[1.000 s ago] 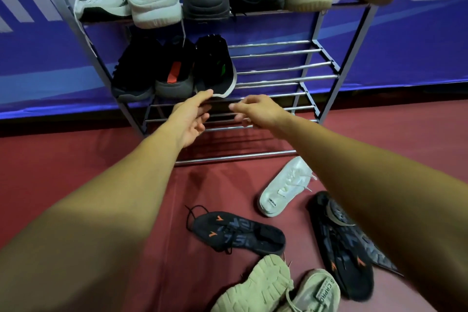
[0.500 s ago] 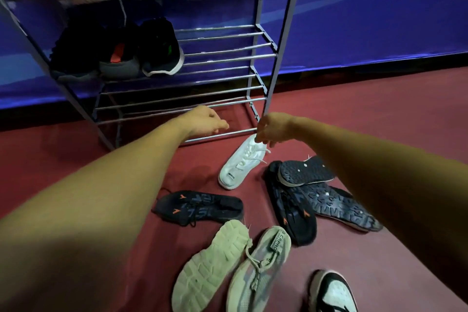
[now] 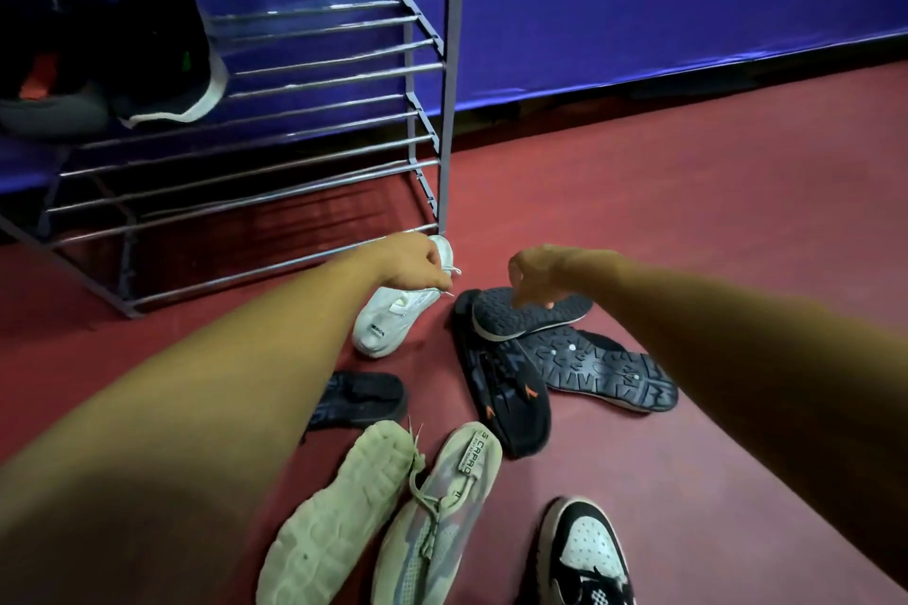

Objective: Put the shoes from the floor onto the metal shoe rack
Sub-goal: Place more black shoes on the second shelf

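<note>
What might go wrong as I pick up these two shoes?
The left hand seems to pinch the white shoe only near its laces, so it may swing or slip when lifted. The right hand is at a sole-up dark shoe resting on other shoes; pulling it may shift that pile.

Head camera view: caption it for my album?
Left hand grips a white lace-up sneaker; right hand reaches for a sole-up dark shoe.

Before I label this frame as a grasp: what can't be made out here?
Head view:
Left hand: its grip on the white sneaker is hidden behind the hand itself.
Right hand: blurred above the upturned dark shoe; contact unclear.
Black-and-white sneaker: cut by the bottom edge.
Metal shoe rack: top cropped.
</note>
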